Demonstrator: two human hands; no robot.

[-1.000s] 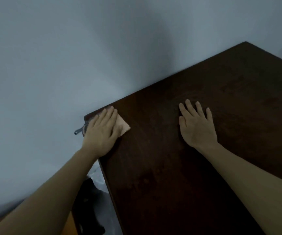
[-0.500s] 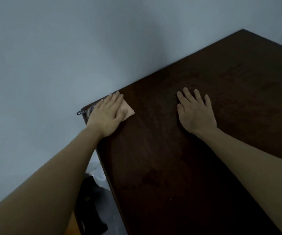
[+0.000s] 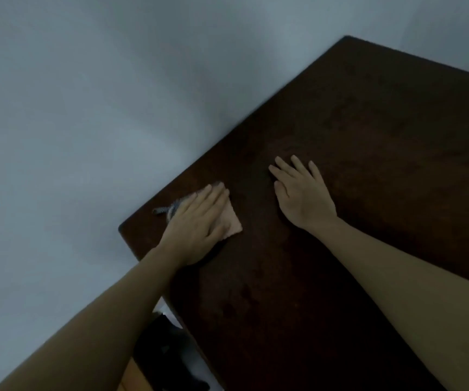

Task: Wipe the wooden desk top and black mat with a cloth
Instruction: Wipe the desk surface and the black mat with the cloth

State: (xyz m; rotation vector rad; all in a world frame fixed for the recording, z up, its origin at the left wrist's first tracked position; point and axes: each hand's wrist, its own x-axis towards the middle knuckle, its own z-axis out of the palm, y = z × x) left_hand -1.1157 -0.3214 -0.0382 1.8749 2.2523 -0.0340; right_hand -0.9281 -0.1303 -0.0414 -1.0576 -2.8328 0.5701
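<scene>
Left hand [image 3: 199,221] presses cloth [image 3: 232,222] flat on desk [image 3: 368,136]; right hand [image 3: 305,198] rests open.

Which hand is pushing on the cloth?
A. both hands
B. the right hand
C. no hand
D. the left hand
D: the left hand lies flat on the pinkish cloth near the desk top's corner, while the right hand rests flat on bare wood.

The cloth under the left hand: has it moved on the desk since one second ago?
Yes. The cloth, pressed flat under the left hand, has slid away from the desk corner beside the wall, toward the resting right hand.
</scene>
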